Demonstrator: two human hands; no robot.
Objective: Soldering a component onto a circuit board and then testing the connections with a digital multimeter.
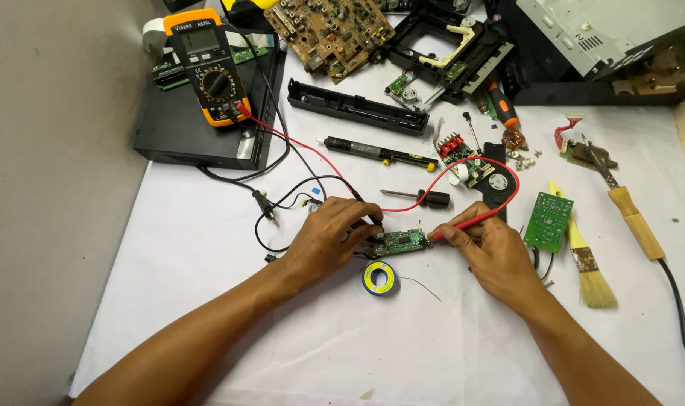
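Observation:
A small green circuit board (399,241) lies on the white sheet (357,338) between my hands. My left hand (329,237) pinches a black test probe (374,218) against the board's left end. The red test probe (472,219) is gripped in my right hand (487,248), its tip touching the board's right end. Red and black leads run back to a yellow multimeter (208,66) resting on a black box (199,120) at the far left. A blue spool of solder wire (378,277) sits just in front of the board.
A brush (584,263), a wooden-handled soldering iron (630,214) and a green board (548,220) lie at right. A black screwdriver (417,196), a desoldering pump (372,152), a brown circuit board (329,31) and opened black housings (440,46) crowd the back. A grey wall borders the left.

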